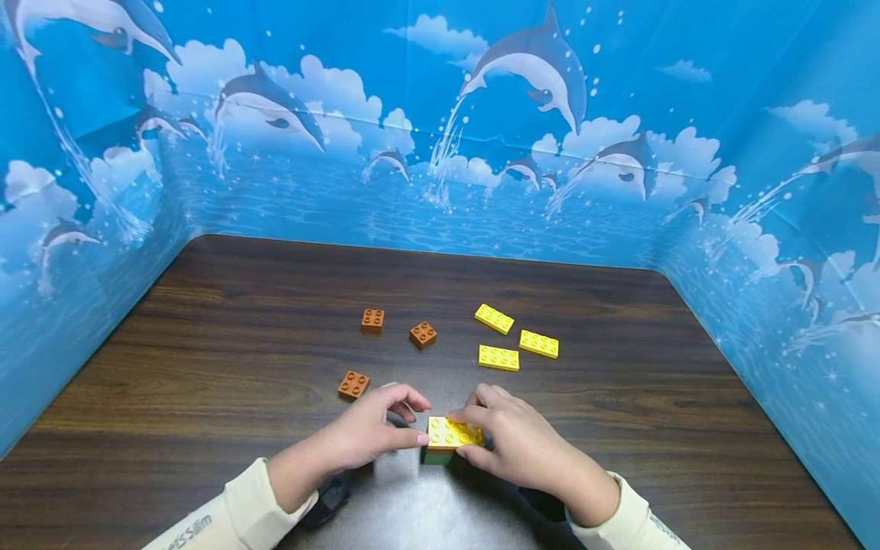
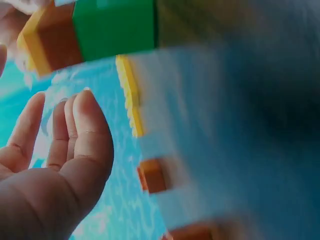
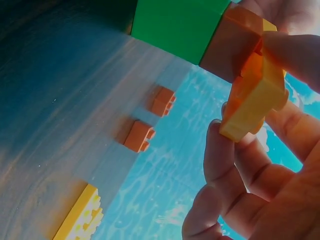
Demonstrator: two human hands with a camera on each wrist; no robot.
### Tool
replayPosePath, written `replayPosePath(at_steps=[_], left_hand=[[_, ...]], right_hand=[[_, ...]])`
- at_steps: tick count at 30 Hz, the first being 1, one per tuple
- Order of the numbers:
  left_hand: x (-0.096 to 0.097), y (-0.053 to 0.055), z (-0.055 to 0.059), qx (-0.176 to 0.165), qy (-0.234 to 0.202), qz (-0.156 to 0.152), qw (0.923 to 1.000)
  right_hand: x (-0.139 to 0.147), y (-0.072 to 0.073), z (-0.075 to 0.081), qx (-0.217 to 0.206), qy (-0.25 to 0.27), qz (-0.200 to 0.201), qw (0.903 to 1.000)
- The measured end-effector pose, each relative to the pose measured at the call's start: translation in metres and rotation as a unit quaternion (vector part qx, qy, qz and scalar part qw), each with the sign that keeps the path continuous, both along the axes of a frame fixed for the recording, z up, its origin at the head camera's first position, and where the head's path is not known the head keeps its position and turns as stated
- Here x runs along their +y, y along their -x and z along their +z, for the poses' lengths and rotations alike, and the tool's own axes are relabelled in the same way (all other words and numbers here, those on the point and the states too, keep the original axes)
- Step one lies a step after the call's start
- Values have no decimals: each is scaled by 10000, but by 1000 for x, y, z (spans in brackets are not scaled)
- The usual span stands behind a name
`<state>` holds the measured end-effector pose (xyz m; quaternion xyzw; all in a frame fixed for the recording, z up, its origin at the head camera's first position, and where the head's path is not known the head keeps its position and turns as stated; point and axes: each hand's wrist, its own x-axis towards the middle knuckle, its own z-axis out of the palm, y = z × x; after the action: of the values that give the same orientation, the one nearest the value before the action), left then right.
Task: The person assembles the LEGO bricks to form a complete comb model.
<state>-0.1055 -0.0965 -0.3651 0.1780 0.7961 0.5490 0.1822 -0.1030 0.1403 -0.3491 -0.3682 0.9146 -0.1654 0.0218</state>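
Observation:
A small stack stands at the near middle of the table: a green block [image 3: 180,30] at the bottom, a brown brick [image 2: 59,40] on it, and a yellow eight-stud brick [image 1: 447,433] on top. The yellow brick juts out past the brown one on the right, its hollow underside showing in the right wrist view. My right hand [image 1: 512,435] pinches this jutting end between thumb and fingers. On the other side, my left hand [image 1: 371,431] has its fingers loosely spread and its thumb tip right at the yellow brick's left edge.
Beyond my hands lie three loose brown bricks [image 1: 373,320] on the left and three yellow eight-stud bricks [image 1: 499,357] on the right. A dolphin-print curtain [image 1: 440,191] borders the dark wooden table [image 1: 619,397] at the back and sides.

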Motion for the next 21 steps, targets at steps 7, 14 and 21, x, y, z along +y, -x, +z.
replayPosePath(at_steps=[7,14,21], left_hand=[[-24,7,7,128,-358,620,9974],[-47,14,9,-163,-494,1095,9926],[-62,23,10,-136,-260,1359,9903]], right_hand=[[-1,-1,2,-147,-68,-86,9998],[-1,-2,2,-114,-121,-109,9998],[-2,-2,3,-93,-173,-119,9997]])
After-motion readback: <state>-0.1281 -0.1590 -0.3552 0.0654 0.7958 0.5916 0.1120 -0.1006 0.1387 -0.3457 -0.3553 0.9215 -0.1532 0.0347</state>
